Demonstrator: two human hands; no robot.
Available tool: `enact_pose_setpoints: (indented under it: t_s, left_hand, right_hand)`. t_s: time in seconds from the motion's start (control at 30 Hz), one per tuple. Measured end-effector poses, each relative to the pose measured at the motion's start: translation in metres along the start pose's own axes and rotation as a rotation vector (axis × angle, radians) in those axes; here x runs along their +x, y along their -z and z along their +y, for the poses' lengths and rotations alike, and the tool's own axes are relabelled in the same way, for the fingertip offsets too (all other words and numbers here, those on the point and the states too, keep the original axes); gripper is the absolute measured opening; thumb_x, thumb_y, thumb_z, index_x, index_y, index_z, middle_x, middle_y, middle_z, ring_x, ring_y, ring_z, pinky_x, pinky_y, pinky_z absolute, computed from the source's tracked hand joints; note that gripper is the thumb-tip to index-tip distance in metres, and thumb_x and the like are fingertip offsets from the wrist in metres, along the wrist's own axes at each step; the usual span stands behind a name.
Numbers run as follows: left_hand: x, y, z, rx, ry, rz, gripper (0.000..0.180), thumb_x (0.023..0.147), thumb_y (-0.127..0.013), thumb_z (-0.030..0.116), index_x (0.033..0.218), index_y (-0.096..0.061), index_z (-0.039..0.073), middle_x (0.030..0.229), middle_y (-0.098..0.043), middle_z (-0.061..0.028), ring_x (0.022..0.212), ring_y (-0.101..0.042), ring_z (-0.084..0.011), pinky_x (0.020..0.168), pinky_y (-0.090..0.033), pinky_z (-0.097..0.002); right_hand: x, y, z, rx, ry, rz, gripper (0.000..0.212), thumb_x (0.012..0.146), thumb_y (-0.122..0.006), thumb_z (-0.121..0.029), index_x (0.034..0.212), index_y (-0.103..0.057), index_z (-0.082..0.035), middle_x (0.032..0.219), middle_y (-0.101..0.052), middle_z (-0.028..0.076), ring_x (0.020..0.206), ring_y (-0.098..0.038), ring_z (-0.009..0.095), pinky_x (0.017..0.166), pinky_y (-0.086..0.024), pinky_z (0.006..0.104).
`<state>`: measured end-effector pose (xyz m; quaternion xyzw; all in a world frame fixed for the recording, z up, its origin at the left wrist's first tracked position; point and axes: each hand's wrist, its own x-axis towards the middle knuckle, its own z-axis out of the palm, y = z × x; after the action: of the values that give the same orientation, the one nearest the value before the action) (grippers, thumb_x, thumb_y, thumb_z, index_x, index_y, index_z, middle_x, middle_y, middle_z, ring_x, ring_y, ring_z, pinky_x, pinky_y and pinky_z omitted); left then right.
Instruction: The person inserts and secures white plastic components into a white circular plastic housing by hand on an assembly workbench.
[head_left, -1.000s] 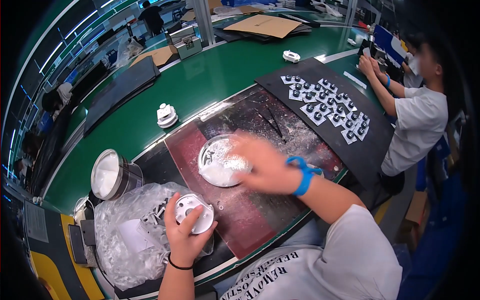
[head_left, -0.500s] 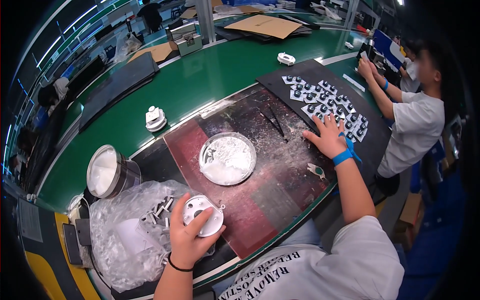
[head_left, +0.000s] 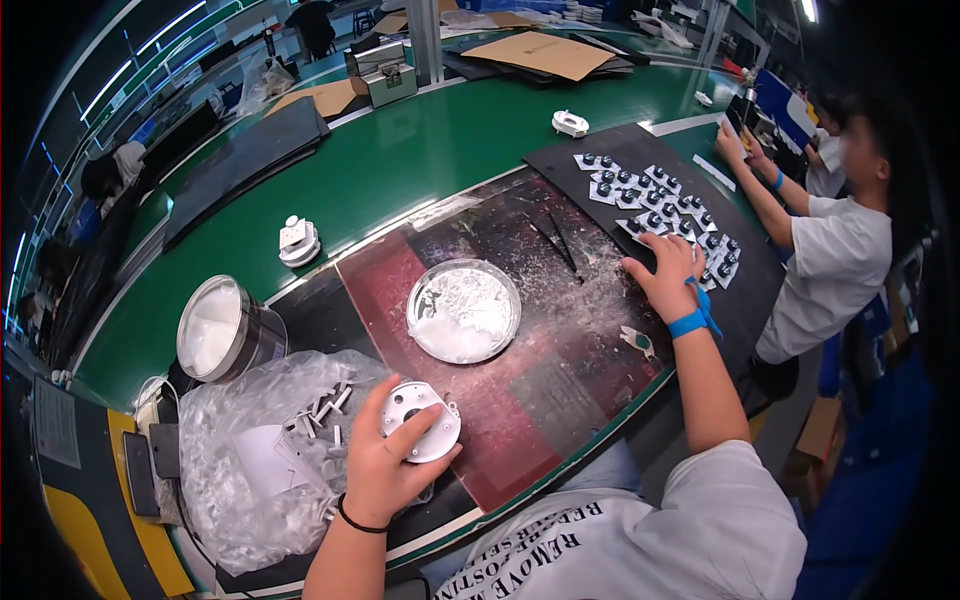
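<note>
My left hand [head_left: 378,462] grips a round white plastic housing [head_left: 437,436] with small holes and a little loop on its rim, holding it above the near edge of the work board. At the right, my right hand [head_left: 668,284], with a blue band on its wrist, reaches over a black mat [head_left: 560,160]. Its thumb stands apart from the bent fingers, which touch or hover at the near edge of several small black round parts on white cards [head_left: 655,197]. I see nothing held in it, though the fingertips partly cover the nearest parts.
A round metal dish [head_left: 514,318] of white material sits mid-board, with black tweezers [head_left: 557,245] beyond. At left are a tub [head_left: 262,340] and a clear plastic bag [head_left: 215,500] with small white cylinders. White assemblies [head_left: 298,243] stand on the green bench. A co-worker [head_left: 835,240] sits at right.
My right hand has drawn its spread fingers closer together and in at the near edge of the parts. The left hand still holds the housing; the whole view has shifted slightly.
</note>
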<state>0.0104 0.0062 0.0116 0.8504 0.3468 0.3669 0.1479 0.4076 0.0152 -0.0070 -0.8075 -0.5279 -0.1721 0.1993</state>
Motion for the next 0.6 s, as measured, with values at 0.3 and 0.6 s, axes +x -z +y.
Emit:
enact_pose_setpoints:
  t_s: [0.3,0.6]
  left_hand:
    - [0.002,-0.005,-0.002,-0.020,0.013,-0.020,0.046,0.054,-0.083,0.022,0.097,-0.068,0.014,0.121,-0.047,-0.0229,0.101,-0.055,-0.0371,0.085,-0.047,-0.0410]
    - [-0.005,-0.018,-0.017,-0.189,-0.053,0.092,0.090,0.056,-0.086,0.018,0.125,-0.029,0.017,0.125,-0.046,-0.0251,0.108,-0.052,-0.0403,0.088,-0.045,-0.0439]
  right_hand:
    - [0.005,0.013,0.017,-0.045,0.067,0.092,0.006,0.078,-0.063,-0.012,0.084,-0.062,-0.012,0.092,-0.063,0.005,0.096,-0.057,0.027,0.100,-0.023,0.0484]
    - [-0.007,0.079,-0.083,1.334,0.046,-0.557,0.016,0.084,-0.063,-0.012,0.097,-0.057,-0.004,0.084,-0.053,-0.001,0.078,-0.049,0.007,0.072,-0.040,0.0240]
